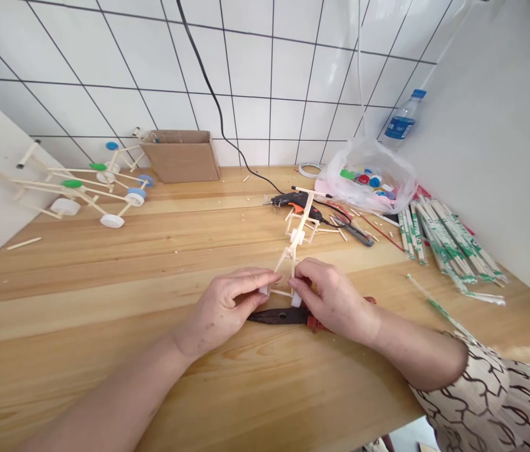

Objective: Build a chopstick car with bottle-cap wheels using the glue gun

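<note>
A small tricycle-like model (304,216) made of pale wooden sticks stands on the table, with a black-tipped handlebar stick at its far end. White bottle caps serve as its wheels. My left hand (222,307) pinches the model at its near left white cap (265,289). Thumb and forefinger of my right hand (337,301) close on its near right side, just above another white cap (296,299). Below both hands lies a pair of pliers (281,315) with dark jaws; its red handles are partly hidden under my right hand.
Behind the model lie a black glue gun (295,201), a utility knife (359,233) and stick scraps. A bag of bottle caps (367,179), wrapped chopsticks (453,238) and a water bottle (403,119) are at right. Finished-looking stick models (81,188) and a cardboard box (180,157) stand left.
</note>
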The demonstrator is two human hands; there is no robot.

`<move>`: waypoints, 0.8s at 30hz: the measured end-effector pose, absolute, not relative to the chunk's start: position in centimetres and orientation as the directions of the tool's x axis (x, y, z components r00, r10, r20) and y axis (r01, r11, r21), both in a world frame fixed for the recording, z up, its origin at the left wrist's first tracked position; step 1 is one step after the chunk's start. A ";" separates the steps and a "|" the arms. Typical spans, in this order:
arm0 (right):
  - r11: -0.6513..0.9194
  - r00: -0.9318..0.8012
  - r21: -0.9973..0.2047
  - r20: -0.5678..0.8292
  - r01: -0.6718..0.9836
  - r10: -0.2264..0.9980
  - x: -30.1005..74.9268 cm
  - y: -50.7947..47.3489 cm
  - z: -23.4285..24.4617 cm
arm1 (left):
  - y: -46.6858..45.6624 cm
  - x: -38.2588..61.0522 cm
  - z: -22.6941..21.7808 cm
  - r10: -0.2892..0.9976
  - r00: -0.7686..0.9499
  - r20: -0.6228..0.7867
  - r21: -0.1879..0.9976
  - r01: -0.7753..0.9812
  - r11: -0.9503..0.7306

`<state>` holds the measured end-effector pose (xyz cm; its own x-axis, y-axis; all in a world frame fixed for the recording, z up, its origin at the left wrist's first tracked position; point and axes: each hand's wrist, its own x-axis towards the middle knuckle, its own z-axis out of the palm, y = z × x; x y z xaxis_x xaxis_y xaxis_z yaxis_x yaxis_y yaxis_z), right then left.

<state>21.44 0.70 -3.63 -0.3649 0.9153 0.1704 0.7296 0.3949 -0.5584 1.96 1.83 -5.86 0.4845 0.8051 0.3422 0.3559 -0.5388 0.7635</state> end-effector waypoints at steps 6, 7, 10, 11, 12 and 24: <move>0.396 -0.368 -0.557 0.169 0.730 0.914 21.4 0.8 -3.8 | 1.8 1.9 -5.9 0.804 0.490 0.336 0.763 0.359 -0.537; 0.397 -0.367 -0.557 0.172 0.729 0.914 21.4 0.8 -3.8 | 1.8 1.9 -5.9 0.804 0.490 0.336 0.764 0.358 -0.537; 0.403 -0.369 -0.557 0.178 0.727 0.912 21.4 0.8 -3.8 | 1.8 1.9 -5.9 0.804 0.491 0.336 0.766 0.354 -0.537; 0.403 -0.370 -0.557 0.178 0.726 0.912 21.4 0.8 -3.8 | 1.9 1.9 -5.9 0.802 0.492 0.337 0.765 0.354 -0.539; 0.403 -0.370 -0.557 0.177 0.726 0.912 21.4 0.7 -3.8 | 1.9 1.9 -5.9 0.801 0.494 0.339 0.763 0.354 -0.541; 0.399 -0.368 -0.549 0.171 0.734 0.914 21.4 0.8 -3.7 | 1.8 2.0 -5.8 0.814 0.484 0.321 0.773 0.363 -0.521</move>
<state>21.38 0.76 -3.73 -0.3685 0.9137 0.1714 0.7345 0.3992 -0.5489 1.97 1.80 -5.80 0.4843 0.8139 0.3211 0.3628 -0.5208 0.7728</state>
